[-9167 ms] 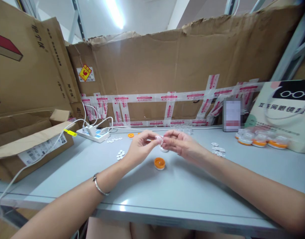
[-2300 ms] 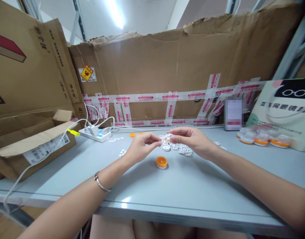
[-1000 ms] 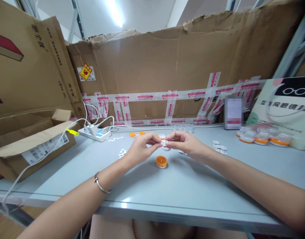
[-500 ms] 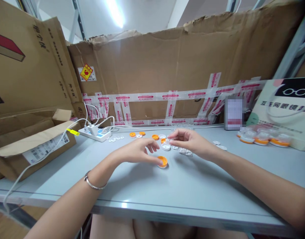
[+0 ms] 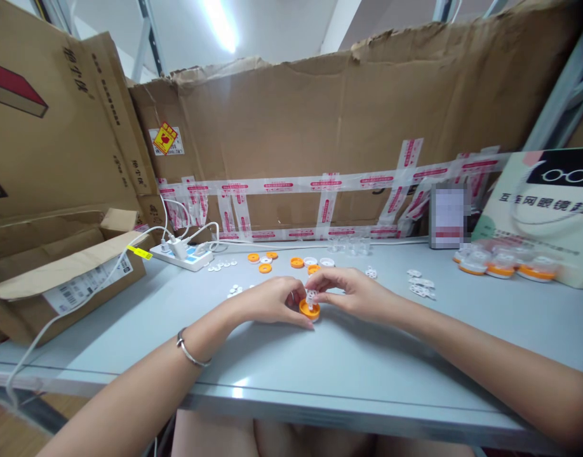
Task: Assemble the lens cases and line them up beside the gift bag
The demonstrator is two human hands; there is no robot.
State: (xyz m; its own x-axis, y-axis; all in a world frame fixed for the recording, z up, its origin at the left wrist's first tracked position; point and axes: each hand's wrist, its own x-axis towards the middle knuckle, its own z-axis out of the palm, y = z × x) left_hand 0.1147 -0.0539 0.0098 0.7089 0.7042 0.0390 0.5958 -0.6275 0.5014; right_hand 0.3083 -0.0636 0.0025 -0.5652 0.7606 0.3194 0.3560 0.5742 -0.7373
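Note:
An orange ring-shaped cup with a white base (image 5: pixel 309 310) stands on the table in front of me. My left hand (image 5: pixel 282 303) curls round its left side, thumb at the front and fingers behind. From the right, my right hand (image 5: pixel 336 287) pinches a small white and clear part (image 5: pixel 311 297) upright over the orange cup, its lower end inside the rim. Just behind the hands lie orange rings (image 5: pixel 296 262) and white rings (image 5: pixel 310 261). More orange rings (image 5: pixel 265 268) are to the left of these.
A power strip (image 5: pixel 181 254) with cables and an open cardboard box (image 5: pixel 96 279) are at the left. Clear cups (image 5: pixel 349 245) stand at the back. White flat parts (image 5: pixel 421 284), assembled orange-and-clear pieces (image 5: pixel 500 265), a phone (image 5: pixel 448 217) and a printed bag (image 5: pixel 539 209) are at the right.
My right hand has come down and nearer with the small white part, to the orange cup. My left hand's fingers have closed in round the cup.

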